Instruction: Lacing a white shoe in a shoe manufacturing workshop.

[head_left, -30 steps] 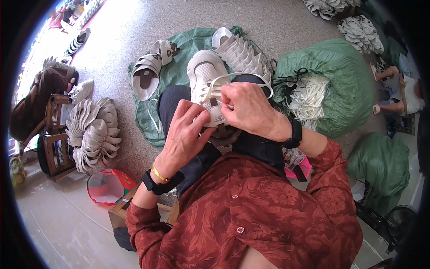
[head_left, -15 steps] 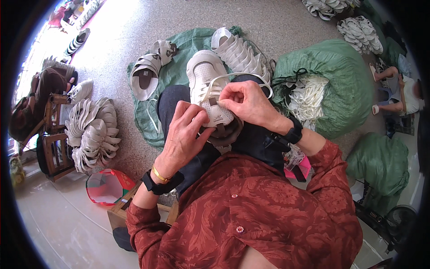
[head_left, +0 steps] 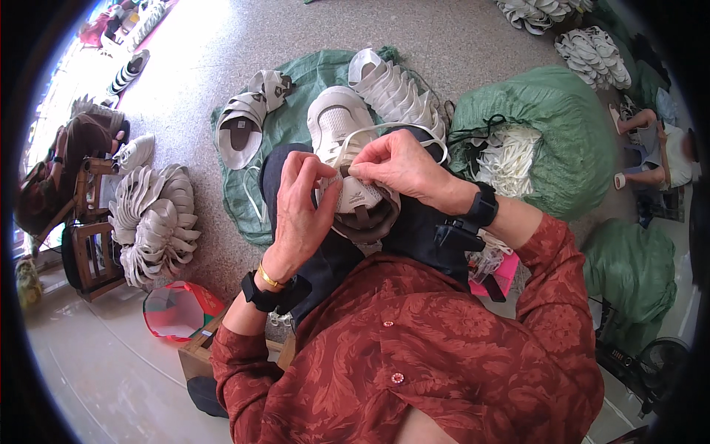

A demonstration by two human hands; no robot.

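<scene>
A cream sneaker [head_left: 339,117] rests between my thighs, toe pointing away from me. A white shoelace [head_left: 367,130] is partly threaded in it and arcs loosely over to the right. My left hand [head_left: 299,203] is closed at the left side of the lace opening, index finger and thumb pinching the shoe's edge. Over the top of the tongue [head_left: 356,194], my right hand [head_left: 414,172] pinches thumb and forefinger together; what lies between those fingertips is hidden. The brown-lined heel opening faces me.
Beneath the sneaker spreads a green woven sheet [head_left: 307,66] bearing a row of cream shoes [head_left: 396,92] and several grey-white ones [head_left: 240,137]. A green sack [head_left: 551,140] of white laces [head_left: 509,159] stands right. Stacked shoe uppers [head_left: 155,222] lie left. Another person [head_left: 669,152] sits far right.
Both hands have moved slightly away from me along the sneaker's lace opening. My left fingers have risen up its left edge, and more of the tongue shows below my hands.
</scene>
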